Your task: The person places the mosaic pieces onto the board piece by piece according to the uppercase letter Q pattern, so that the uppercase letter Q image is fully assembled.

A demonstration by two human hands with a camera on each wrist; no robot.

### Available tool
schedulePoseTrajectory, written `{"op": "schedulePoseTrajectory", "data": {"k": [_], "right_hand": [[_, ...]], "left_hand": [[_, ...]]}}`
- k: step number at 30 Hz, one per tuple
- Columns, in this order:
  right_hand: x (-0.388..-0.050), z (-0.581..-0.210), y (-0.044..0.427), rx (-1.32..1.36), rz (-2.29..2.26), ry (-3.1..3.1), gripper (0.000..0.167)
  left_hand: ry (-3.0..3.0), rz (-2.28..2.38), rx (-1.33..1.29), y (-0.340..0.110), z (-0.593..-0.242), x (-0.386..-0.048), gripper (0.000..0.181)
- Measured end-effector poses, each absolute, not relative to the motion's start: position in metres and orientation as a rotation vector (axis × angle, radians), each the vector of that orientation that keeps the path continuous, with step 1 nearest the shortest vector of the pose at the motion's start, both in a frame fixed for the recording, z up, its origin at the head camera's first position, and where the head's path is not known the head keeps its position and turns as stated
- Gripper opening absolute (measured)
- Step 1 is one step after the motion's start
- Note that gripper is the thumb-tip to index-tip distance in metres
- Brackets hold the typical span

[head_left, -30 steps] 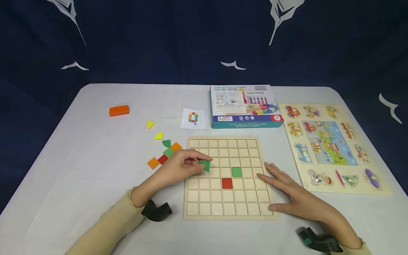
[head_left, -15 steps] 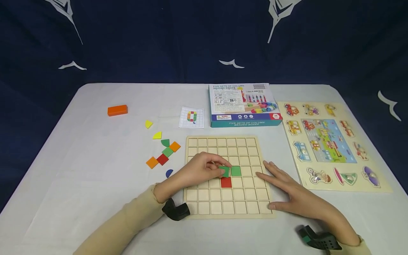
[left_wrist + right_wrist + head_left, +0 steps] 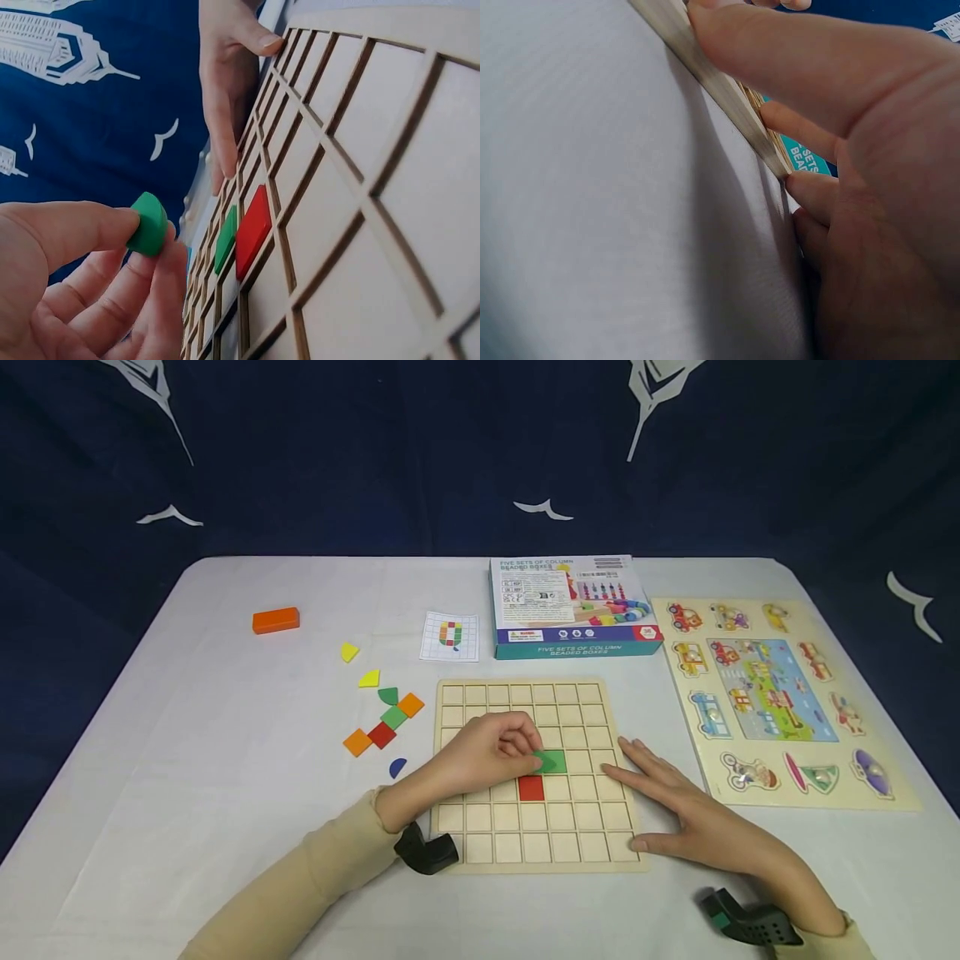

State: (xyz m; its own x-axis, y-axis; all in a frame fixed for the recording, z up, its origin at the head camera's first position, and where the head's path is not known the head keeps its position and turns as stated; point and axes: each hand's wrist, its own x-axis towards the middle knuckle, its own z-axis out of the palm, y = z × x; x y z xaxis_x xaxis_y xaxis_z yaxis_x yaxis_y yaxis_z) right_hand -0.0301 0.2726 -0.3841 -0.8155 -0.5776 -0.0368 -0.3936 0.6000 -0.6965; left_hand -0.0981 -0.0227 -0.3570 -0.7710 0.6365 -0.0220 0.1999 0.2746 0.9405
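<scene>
My left hand (image 3: 480, 753) pinches a small green piece (image 3: 148, 225) between thumb and fingers. The piece is tilted, a curved edge showing in the left wrist view, and it hangs above the middle of the grid board (image 3: 508, 849). Just beside it, a green square (image 3: 557, 762) and a red square (image 3: 531, 789) sit in 2 cells set corner to corner. I would level the piece, line its straight sides up with the ridges, and lower it flat without nudging those 2 squares. My right hand (image 3: 701, 828) lies along the board's right side, fingers spread wide, thumb at the near right corner; light pressure there should stop the board sliding. Farther out, toward the bench's (image 3: 187, 760) left edge, lie loose tiles (image 3: 382, 735), a blue half-round (image 3: 397, 767) nearest my left sleeve. Toward the far edge are a pattern card (image 3: 450, 637), useful for checking orientation, and a box (image 3: 573, 610); a puzzle board (image 3: 825, 801) lies near the right edge.
</scene>
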Motion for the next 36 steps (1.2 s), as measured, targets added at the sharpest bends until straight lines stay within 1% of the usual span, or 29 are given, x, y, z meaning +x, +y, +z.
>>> {"op": "schedulePoseTrajectory", "data": {"k": [10,14,22,36], "right_hand": [[-0.030,-0.383,0.272,-0.816,-1.031,2.571,0.079],[-0.031,-0.383,0.272,-0.803,-1.027,2.569,0.080],[-0.031,-0.384,0.272,-0.827,-1.024,2.573,0.079],[-0.030,-0.383,0.273,-0.816,-1.031,2.577,0.079]], "left_hand": [[2.086,1.542,0.664,-0.011,-0.362,-0.096,0.014],[2.140,1.488,0.684,-0.007,-0.367,-0.095,0.017],[2.291,1.385,0.739,-0.002,-0.368,-0.090,0.005],[2.382,1.253,0.782,0.003,-0.365,-0.083,0.004]]}}
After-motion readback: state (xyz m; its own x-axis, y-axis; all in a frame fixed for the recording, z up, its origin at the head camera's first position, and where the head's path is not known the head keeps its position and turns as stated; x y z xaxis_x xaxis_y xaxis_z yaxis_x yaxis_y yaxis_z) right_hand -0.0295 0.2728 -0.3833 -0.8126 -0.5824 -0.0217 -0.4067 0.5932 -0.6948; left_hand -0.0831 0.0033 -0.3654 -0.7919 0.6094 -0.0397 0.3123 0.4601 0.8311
